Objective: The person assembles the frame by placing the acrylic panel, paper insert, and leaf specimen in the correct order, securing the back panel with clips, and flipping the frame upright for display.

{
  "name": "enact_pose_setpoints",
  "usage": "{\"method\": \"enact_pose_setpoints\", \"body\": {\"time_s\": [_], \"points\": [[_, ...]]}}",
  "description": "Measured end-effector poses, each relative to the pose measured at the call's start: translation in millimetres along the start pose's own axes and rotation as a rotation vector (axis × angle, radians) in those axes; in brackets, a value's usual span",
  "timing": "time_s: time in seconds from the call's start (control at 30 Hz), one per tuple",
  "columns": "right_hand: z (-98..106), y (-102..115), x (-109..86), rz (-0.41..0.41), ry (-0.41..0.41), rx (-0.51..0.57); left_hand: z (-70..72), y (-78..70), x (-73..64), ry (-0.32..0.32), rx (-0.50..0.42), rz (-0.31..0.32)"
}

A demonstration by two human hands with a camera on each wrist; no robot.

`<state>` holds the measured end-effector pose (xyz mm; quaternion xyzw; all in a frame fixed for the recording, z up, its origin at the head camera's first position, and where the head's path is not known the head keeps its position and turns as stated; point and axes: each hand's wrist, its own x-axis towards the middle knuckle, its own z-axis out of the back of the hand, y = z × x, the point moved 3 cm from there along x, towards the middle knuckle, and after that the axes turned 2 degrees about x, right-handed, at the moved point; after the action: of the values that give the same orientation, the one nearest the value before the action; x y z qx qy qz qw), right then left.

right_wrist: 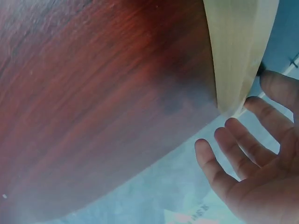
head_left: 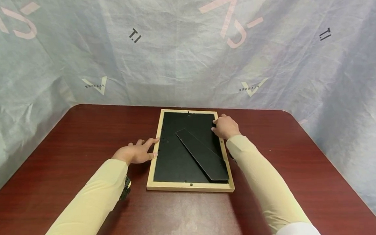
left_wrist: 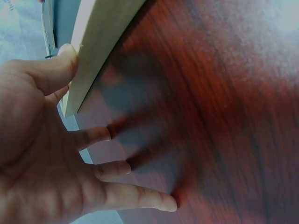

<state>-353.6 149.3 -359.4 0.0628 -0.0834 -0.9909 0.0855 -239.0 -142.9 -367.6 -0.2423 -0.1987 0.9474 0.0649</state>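
Note:
A light wooden picture frame [head_left: 175,188] lies face down on the table, its black backing board [head_left: 174,160] showing. Slanted across the board is a black easel stand [head_left: 202,155]. Small dark tabs [head_left: 188,113] stick out along the frame's inner edge. My left hand [head_left: 136,153] touches the left rim with thumb and index finger; its other fingers spread over the table in the left wrist view. On the right rim, toward the far corner, rests my right hand [head_left: 227,127]. In the right wrist view its thumb [right_wrist: 280,88] is at the inner edge, by a dark bit, the other fingers loosely bent.
The dark red wooden table [head_left: 66,154] has rounded far corners. Behind it and at both sides hangs a pale printed sheet [head_left: 173,62]. A black band [head_left: 125,189] sits at the left wrist.

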Motion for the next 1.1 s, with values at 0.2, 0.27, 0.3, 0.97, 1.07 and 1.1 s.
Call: {"method": "enact_pose_setpoints", "body": {"time_s": [0.2, 0.27, 0.3, 0.97, 1.07, 1.1], "points": [[1, 11, 3.0, 0.01, -0.003, -0.105, 0.9, -0.8, -2.8, -0.006, -0.01, -0.005], [3, 14, 4.5, 0.004, -0.003, -0.123, 0.8, -0.5, -2.2, -0.007, -0.005, -0.007], [3, 16, 4.8, 0.005, -0.005, -0.126, 0.9, -0.1, -2.2, -0.009, 0.0, -0.008], [-10, -21, 0.8, 0.073, 0.014, 0.25, 0.2, -1.2, -2.7, -0.018, -0.007, 0.001], [-9, -22, 1.3, 0.079, 0.014, 0.251, 1.3, -0.5, -3.5, -0.018, 0.0, -0.002], [-8, -22, 1.3, 0.084, 0.019, 0.248, 1.6, -0.2, -3.8, -0.019, 0.0, -0.001]]}}
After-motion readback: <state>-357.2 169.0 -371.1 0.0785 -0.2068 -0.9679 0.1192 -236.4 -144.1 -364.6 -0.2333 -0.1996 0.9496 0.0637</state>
